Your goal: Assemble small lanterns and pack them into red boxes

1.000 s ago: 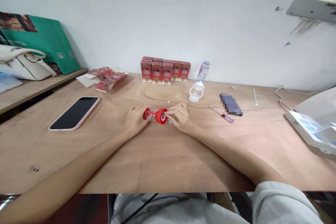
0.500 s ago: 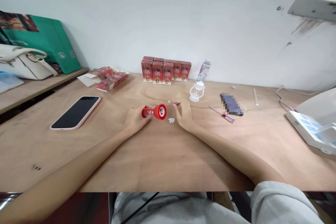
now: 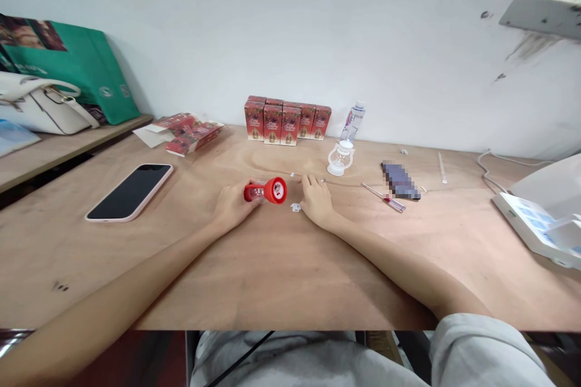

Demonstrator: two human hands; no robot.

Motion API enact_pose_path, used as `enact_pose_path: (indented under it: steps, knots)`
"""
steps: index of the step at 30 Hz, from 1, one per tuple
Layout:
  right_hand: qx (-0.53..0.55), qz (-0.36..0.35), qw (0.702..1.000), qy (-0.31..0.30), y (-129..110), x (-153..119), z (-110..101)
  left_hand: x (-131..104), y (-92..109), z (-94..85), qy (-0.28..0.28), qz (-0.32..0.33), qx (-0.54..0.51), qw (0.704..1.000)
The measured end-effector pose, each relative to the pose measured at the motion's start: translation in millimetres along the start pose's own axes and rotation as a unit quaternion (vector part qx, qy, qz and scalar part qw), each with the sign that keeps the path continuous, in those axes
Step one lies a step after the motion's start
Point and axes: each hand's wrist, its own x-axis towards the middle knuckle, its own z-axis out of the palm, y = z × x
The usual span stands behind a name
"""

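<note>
My left hand [image 3: 232, 204] is closed around a small red lantern [image 3: 275, 190] with a clear middle. The lantern lies tilted on its side, its round end toward me and to the right, with a white patch and dark and red marks inside the rim. My right hand [image 3: 318, 201] rests palm down on the table, fingers pointing forward and fingertips on the wood. Just left of it lies a flat white cut-out piece [image 3: 296, 207]. A tiny white bit [image 3: 292, 175] is beyond the fingers. Farther back stands a white lantern [image 3: 340, 159] with a clear body.
Several red boxes [image 3: 281, 124] stand by the wall, beside a plastic bottle [image 3: 353, 121]. Flattened red cartons [image 3: 186, 133] and a phone [image 3: 131, 192] lie left. A screwdriver [image 3: 385, 197] and a blurred dark object [image 3: 401, 180] lie right. A white device [image 3: 540, 224] sits far right.
My right hand has turned palm down, its fingers lowered onto the table from a bent pose. My left hand still holds the red lantern, whose end shows more of its white patch.
</note>
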Motion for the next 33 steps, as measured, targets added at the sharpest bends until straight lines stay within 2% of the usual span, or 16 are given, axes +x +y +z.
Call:
enact_pose_path:
  steps: [12,17,23,27,30,33]
  knots:
    - [-0.045,-0.073,0.996,0.006,4.9,1.5,9.3,1.5,-5.6,3.1,0.004,0.018,0.014,1.000]
    - [-0.016,-0.094,0.995,0.009,5.0,2.8,7.7,0.7,-4.2,2.1,0.000,0.017,0.014,1.000]
    - [0.059,-0.142,0.987,0.049,7.2,1.9,10.7,0.4,-3.4,1.3,-0.002,0.019,0.019,1.000]
    - [0.138,-0.207,0.958,0.146,6.5,-1.7,10.4,0.3,-3.1,1.5,0.002,0.023,0.015,1.000]
    - [0.213,-0.257,0.914,0.232,5.1,-5.2,8.2,0.5,-3.8,2.0,0.001,0.021,0.014,1.000]
    - [0.276,-0.278,0.875,0.284,1.8,-8.6,5.4,0.8,-4.2,2.3,0.002,0.021,0.017,1.000]
